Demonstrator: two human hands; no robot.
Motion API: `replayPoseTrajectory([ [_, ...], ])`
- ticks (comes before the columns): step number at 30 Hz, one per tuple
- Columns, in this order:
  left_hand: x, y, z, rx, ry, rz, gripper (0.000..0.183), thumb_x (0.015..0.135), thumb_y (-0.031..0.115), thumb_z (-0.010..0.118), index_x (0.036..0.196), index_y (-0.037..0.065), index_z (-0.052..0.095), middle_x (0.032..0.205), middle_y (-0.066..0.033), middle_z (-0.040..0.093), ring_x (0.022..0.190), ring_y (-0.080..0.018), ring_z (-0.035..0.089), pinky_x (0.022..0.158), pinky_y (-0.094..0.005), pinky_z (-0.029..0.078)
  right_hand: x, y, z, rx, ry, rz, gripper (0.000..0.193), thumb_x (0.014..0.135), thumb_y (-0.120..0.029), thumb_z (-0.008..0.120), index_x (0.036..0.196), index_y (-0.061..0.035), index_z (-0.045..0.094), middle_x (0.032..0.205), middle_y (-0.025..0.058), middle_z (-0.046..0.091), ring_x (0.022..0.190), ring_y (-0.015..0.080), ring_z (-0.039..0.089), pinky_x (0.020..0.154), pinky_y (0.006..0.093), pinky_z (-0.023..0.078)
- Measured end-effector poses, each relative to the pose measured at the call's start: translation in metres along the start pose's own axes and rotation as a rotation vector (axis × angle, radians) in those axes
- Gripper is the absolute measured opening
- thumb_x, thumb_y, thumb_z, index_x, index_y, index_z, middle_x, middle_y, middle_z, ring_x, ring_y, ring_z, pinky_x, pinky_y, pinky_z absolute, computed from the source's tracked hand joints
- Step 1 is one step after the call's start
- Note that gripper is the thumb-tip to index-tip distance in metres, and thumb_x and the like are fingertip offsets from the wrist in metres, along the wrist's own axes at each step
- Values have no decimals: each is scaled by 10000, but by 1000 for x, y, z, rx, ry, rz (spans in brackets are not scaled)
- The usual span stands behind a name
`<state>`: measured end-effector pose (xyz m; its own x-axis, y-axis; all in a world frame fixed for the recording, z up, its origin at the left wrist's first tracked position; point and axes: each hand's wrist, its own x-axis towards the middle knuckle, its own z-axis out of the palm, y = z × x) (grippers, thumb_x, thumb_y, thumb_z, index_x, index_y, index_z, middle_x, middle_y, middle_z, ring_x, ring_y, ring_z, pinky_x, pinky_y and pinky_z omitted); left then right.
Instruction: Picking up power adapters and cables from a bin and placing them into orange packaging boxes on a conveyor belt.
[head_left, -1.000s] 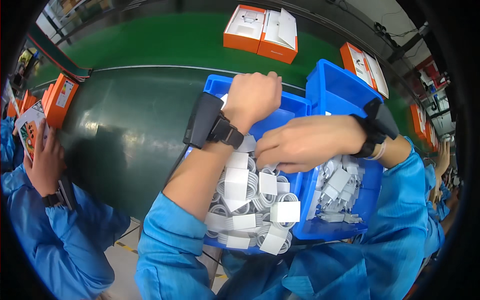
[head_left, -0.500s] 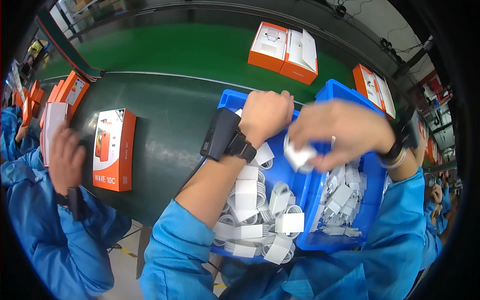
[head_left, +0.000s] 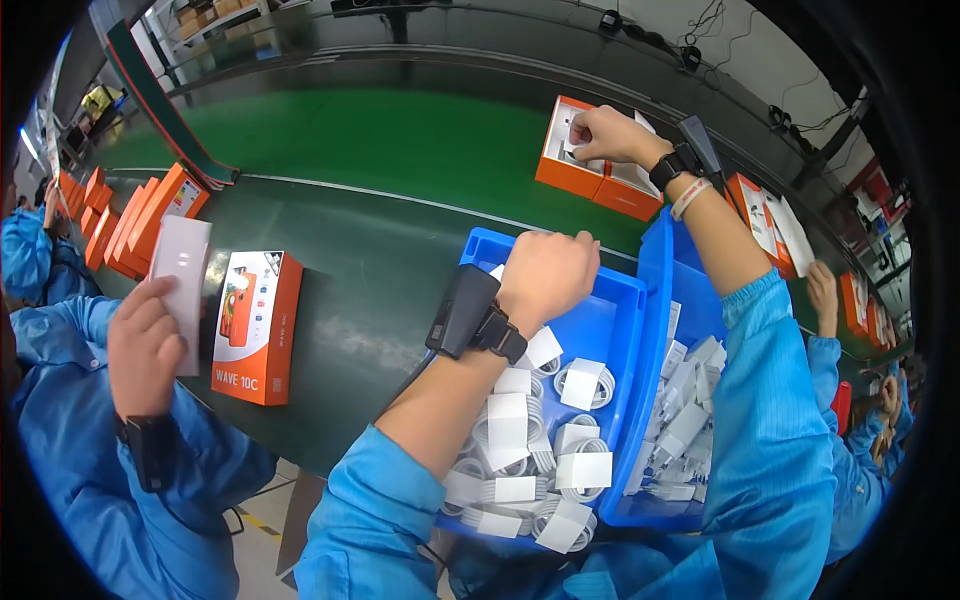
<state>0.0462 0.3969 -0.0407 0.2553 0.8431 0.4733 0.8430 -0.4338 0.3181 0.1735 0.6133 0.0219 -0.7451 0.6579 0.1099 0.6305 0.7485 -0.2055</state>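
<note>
While left hand (head_left: 546, 272) overhangs bin (head_left: 607, 328), right (head_left: 606, 136) reaches into box (head_left: 567, 176).

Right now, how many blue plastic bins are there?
2. One blue rectangular plastic bin holds coiled white cables, partly behind the left hand; the other blue bin, to its right, holds white plug adapters, partly covered by the blue sleeve. More may be hidden.

Green belt (head_left: 380, 140) and open boxes (head_left: 566, 178) show a packing workshop.

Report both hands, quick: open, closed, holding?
Left hand: over the left blue plastic bin; grip cannot be told.
Right hand: fingers inside open orange cardboard box; grip cannot be told.
</note>
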Motion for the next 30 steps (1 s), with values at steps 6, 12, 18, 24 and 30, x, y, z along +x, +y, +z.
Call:
replayPoseTrajectory([
  [6, 3, 0, -2, -5, -25, -8, 270, 954, 229, 520, 787, 43, 622, 599, -155, 632, 563, -348, 643, 559, -461, 514, -2, 6, 1, 3, -66, 61, 327, 699, -210, 746, 916, 31, 700, 875, 190, 705, 843, 303, 689, 775, 364, 537],
  [12, -7, -15, 4, 55, 66, 14, 210, 889, 193, 556, 737, 52, 588, 564, -147, 619, 495, -320, 635, 450, -447, 492, 5, 4, 8, 67, -121, 99, 306, 685, -193, 736, 886, 33, 689, 778, 185, 687, 708, 262, 680, 665, 373, 538],
  [18, 1, 2, 6, -19, 37, -3, 218, 894, 194, 561, 743, 40, 598, 577, -149, 616, 545, -336, 640, 532, -444, 498, -19, 42, 15, 154, -48, 102, 173, 676, -83, 744, 785, 38, 686, 679, 141, 669, 606, 214, 659, 597, 351, 526],
  [24, -2, 2, -4, -42, 77, -10, 283, 958, 218, 519, 757, 33, 592, 587, -146, 617, 564, -346, 630, 583, -453, 500, -16, 48, 21, 182, -39, 99, 144, 634, -66, 754, 735, 30, 719, 640, 136, 676, 572, 204, 644, 590, 326, 516],
  [30, 1, 6, -2, -27, 17, 7, 282, 967, 220, 506, 783, 26, 597, 591, -164, 615, 563, -362, 625, 580, -471, 506, -33, 58, 16, 85, -30, 163, 137, 656, -110, 758, 741, -3, 746, 698, 156, 707, 648, 250, 698, 671, 344, 556],
])
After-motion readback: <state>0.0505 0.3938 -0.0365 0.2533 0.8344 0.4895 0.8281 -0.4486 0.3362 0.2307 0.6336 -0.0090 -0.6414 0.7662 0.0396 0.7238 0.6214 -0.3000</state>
